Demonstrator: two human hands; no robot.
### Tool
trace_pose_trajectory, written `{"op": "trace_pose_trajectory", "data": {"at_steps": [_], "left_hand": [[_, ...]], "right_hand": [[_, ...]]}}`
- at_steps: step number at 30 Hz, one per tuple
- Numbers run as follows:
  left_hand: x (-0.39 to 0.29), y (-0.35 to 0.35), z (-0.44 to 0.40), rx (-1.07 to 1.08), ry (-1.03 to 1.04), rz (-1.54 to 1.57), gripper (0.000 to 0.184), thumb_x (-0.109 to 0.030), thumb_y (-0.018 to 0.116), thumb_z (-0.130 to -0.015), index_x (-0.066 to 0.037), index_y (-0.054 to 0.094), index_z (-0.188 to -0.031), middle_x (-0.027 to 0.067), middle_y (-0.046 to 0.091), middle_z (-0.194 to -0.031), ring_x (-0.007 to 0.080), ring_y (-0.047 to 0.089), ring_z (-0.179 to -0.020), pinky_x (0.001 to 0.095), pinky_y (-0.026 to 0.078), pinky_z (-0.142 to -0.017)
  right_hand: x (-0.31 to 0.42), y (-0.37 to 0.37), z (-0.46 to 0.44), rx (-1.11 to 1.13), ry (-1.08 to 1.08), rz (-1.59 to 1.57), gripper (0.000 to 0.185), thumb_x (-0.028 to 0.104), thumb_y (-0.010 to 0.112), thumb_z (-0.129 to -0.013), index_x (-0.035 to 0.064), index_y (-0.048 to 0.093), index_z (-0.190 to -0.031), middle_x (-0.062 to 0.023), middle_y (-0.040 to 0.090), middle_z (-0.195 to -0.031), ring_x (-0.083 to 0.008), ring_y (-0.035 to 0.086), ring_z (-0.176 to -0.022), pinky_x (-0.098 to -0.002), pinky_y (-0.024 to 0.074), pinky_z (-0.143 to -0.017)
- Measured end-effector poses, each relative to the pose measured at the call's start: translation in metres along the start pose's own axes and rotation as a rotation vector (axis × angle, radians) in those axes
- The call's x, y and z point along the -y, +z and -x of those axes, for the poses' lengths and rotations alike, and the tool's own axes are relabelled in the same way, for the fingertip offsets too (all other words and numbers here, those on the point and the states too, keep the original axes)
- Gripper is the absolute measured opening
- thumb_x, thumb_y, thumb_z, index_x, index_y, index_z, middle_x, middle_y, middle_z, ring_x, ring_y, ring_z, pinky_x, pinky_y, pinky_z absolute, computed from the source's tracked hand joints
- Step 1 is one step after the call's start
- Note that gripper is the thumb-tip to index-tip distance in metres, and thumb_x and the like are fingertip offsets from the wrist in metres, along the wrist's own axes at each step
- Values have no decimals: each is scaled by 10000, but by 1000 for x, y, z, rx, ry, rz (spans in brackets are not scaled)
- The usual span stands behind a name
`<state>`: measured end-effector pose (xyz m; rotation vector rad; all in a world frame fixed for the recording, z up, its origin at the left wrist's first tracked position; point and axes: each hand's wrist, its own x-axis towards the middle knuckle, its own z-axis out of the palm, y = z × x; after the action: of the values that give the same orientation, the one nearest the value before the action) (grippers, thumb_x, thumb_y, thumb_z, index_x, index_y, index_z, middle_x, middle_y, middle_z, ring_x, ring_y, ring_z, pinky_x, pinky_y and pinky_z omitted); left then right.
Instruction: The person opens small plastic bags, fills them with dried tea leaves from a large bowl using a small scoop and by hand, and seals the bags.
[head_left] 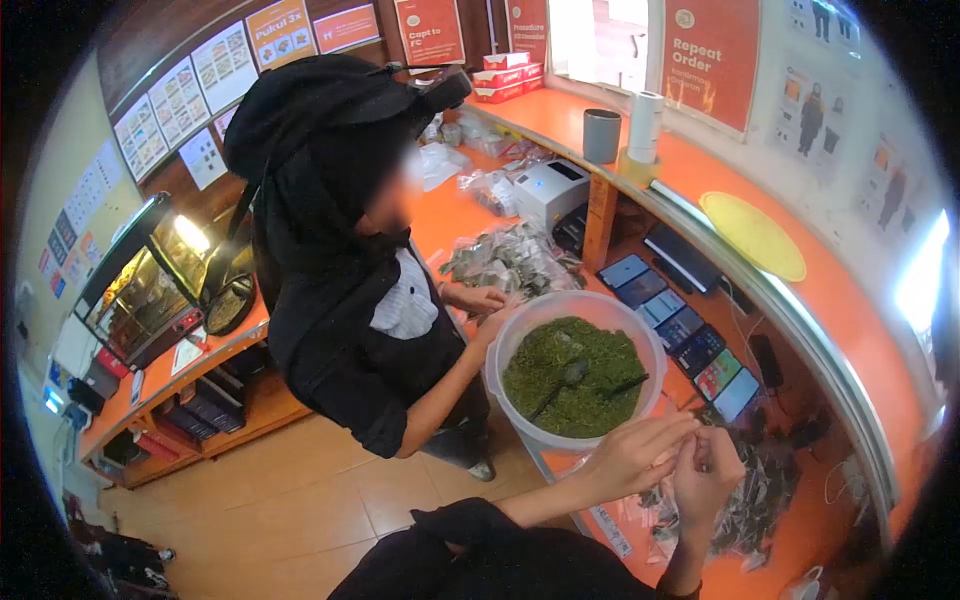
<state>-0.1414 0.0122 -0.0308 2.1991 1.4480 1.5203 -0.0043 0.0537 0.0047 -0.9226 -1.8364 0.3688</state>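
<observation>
My left hand and my right hand meet above the orange counter, fingertips pinched together. Whatever lies between the fingers is too small or hidden to make out. Just beyond my left hand stands a translucent white tub of green, finely chopped sambal-like food. Two dark-handled spoons rest in it. Below and right of my hands lies a pile of small clear plastic packets with dark green contents, partly covered by my right hand.
A co-worker in black stands across the tub, hands near another packet pile. Several phones lie under the raised orange shelf. A white printer, a grey cup and a yellow fan-like disc stand or lie around.
</observation>
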Motion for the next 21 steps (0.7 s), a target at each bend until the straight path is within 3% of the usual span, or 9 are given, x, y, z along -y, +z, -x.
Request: {"op": "trace_pose_trajectory", "data": {"at_steps": [2,5,7,9,11,12,16,19,21], "left_hand": [[0,-6,-5,-150,-13,40,501,-134,764,-809,-43,626,-1282,131,613,-1293,291,648,-1088,356,531,-863],[10,-25,-14,-205,-40,145,489,-88,760,-810,-20,614,-1272,132,623,-1231,292,642,-1106,348,534,-900],[16,-42,-19,-238,-36,120,461,-54,748,-811,-33,624,-1255,132,627,-1204,265,653,-1099,335,553,-878],[18,-57,-19,-308,-180,129,447,-64,757,-801,-67,647,-1234,119,642,-1181,214,678,-1001,308,566,-788],[36,-69,-13,-417,-261,-18,431,-102,796,-777,-89,675,-1190,84,675,-1108,140,623,-696,255,524,-644],[41,-76,-11,-459,-304,-44,449,-114,804,-775,-90,670,-1202,77,678,-1104,126,605,-671,250,507,-622],[59,-91,-9,-535,-409,-65,498,-138,817,-782,-82,626,-1239,50,688,-1090,84,571,-634,233,449,-566],[63,-92,-8,-620,-497,-2,454,-146,809,-806,-67,591,-1197,44,691,-1089,67,571,-639,234,436,-554],[63,-92,-11,-647,-512,31,418,-152,799,-822,-62,577,-1164,45,691,-1082,63,573,-643,232,436,-552]], "right_hand": [[2,1,-12,15,-39,-24,87,-63,672,-800,9,633,-829,-72,557,-654,-129,512,-486,-276,370,-457],[9,15,-35,63,-83,-92,79,-50,679,-801,2,634,-838,-80,549,-663,-151,510,-497,-296,369,-462],[12,27,-52,139,-321,-71,69,-42,670,-808,-5,634,-853,-92,536,-683,-192,500,-502,-313,369,-473],[12,39,-65,258,-242,-64,59,5,678,-823,-6,633,-860,-113,537,-706,-246,546,-603,-362,404,-528],[4,59,-85,303,-421,-12,113,88,705,-829,4,632,-849,-119,565,-728,-270,596,-752,-401,436,-649],[7,62,-92,435,-515,190,179,179,743,-793,27,658,-833,-113,622,-768,-277,621,-914,-420,435,-778],[-27,99,-92,858,-757,532,182,225,756,-697,93,693,-805,-105,692,-831,-283,670,-863,-398,459,-829],[-29,111,-95,1085,-687,761,160,182,754,-670,105,696,-798,-102,701,-833,-271,679,-865,-395,451,-851],[-23,105,-108,1008,-720,773,202,161,748,-631,131,714,-828,-77,696,-846,-260,667,-860,-391,438,-847]]}}
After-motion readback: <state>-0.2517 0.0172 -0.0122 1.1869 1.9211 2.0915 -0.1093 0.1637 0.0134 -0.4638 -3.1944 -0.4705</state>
